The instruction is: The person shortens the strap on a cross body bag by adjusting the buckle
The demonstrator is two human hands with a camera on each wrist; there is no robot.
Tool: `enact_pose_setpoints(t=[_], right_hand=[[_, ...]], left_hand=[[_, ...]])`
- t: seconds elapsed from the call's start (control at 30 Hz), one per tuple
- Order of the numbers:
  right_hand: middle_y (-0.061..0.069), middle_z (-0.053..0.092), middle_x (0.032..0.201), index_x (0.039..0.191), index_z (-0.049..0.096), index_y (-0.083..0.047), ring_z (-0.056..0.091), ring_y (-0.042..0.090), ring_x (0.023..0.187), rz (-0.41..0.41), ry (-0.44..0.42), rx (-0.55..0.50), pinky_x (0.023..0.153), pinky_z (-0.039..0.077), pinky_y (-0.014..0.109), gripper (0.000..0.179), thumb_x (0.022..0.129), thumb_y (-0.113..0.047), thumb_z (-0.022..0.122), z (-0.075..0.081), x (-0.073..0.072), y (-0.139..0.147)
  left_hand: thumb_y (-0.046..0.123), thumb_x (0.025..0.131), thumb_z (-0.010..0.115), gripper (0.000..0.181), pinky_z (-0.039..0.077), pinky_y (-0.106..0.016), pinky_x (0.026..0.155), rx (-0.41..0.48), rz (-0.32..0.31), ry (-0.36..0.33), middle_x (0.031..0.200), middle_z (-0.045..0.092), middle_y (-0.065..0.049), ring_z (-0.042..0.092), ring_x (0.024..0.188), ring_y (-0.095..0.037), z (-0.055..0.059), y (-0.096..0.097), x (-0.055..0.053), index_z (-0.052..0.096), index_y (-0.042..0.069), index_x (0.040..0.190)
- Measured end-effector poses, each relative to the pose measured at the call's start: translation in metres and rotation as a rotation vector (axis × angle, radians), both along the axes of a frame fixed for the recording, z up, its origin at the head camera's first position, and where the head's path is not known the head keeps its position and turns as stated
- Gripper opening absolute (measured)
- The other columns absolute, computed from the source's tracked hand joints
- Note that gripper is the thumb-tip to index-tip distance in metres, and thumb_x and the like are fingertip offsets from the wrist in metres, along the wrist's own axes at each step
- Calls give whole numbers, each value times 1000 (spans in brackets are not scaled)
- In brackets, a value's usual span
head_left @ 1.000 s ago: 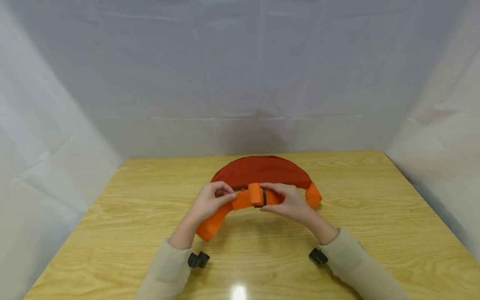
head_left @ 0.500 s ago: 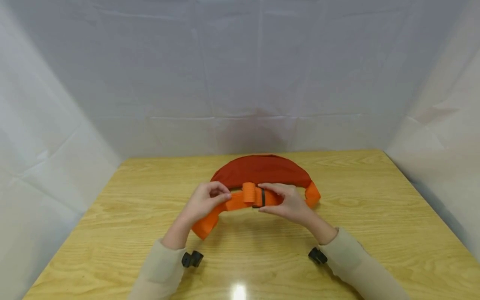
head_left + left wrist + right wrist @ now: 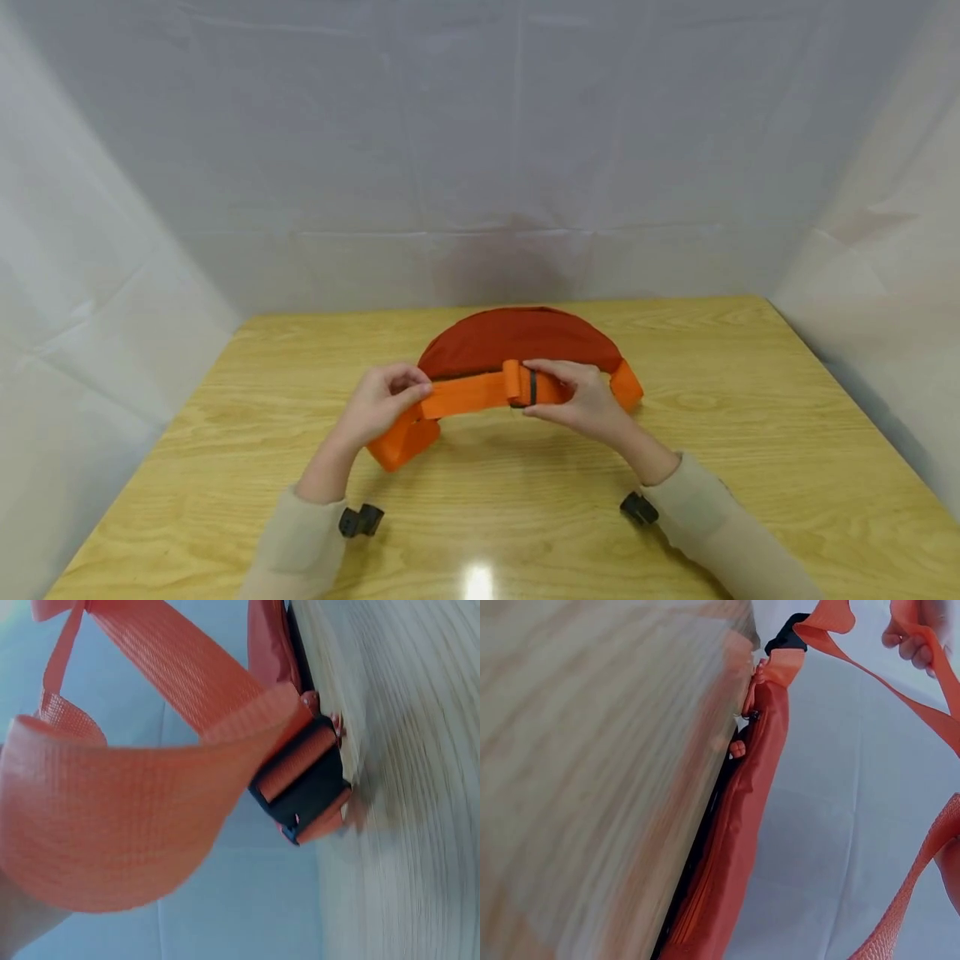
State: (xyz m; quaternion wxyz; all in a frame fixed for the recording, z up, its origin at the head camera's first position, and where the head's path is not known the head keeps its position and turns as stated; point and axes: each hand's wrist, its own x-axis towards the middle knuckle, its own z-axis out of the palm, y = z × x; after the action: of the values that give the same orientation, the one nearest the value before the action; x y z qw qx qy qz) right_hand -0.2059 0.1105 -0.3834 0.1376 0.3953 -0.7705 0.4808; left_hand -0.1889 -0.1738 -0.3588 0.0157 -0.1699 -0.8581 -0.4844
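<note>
A red waist bag (image 3: 517,343) lies on the table, its curved side toward the back wall. Its orange strap (image 3: 468,395) is raised in front of it, between the two hands. My left hand (image 3: 380,407) pinches the strap on the left, where a slack fold hangs below the fingers. My right hand (image 3: 581,402) grips the strap by a black slider (image 3: 533,387), with a small strap loop standing up beside it. A black buckle (image 3: 304,776) joins strap and bag in the left wrist view. In the right wrist view the bag's zipped edge (image 3: 742,810) shows.
The wooden table (image 3: 225,467) has pale sheeting (image 3: 480,150) behind it and at both sides. A black wrist camera (image 3: 361,521) sits at the left cuff and another black camera (image 3: 638,508) at the right cuff.
My left hand has moved left with the strap, and the straight stretch between the hands has grown longer. The loop beside the slider looks narrower. My right hand has stayed nearly in place.
</note>
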Motion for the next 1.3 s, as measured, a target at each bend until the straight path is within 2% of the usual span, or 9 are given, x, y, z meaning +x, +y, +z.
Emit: enact_pose_setpoints(t=[0.23,0.47,0.77,0.9,1.17,1.3], right_hand=[[19,61,102,110,57,9,60,23,80,-22,19,-17,64,50,29,51,63,3,76,6,4,-2],[25,60,97,105,55,15,60,28,78,-18,63,-27,63,50,33,49,60,11,75,30,21,-7],[25,60,98,105,55,16,60,28,77,-21,30,-55,62,51,32,48,61,12,74,32,21,-5],[25,60,97,105,56,15,60,26,75,-15,52,-48,60,50,31,48,61,12,74,33,21,-4],[24,60,97,103,56,14,59,25,74,15,63,13,60,50,28,49,59,9,76,34,24,-6],[23,61,97,103,57,13,59,24,74,36,120,46,59,48,25,51,57,5,78,27,19,-5]], left_hand=[[10,87,57,10,46,-28,57,10,30,5,75,60,-6,54,64,-18,0,-12,1,61,1,86],[10,88,55,12,45,-27,55,37,17,23,74,57,-8,52,62,-18,0,-23,5,59,-1,88],[11,89,54,14,45,-26,55,-7,119,89,74,57,-7,52,62,-16,0,-39,9,59,-2,89],[12,89,53,15,44,-26,55,-25,160,105,73,57,-7,51,62,-17,-2,-47,10,59,-2,89],[13,89,53,15,44,-27,59,-83,151,143,77,59,-5,52,65,-15,-1,-57,11,60,0,91],[12,89,52,14,45,-28,62,-124,143,164,79,60,-4,53,66,-14,0,-61,10,60,1,92]])
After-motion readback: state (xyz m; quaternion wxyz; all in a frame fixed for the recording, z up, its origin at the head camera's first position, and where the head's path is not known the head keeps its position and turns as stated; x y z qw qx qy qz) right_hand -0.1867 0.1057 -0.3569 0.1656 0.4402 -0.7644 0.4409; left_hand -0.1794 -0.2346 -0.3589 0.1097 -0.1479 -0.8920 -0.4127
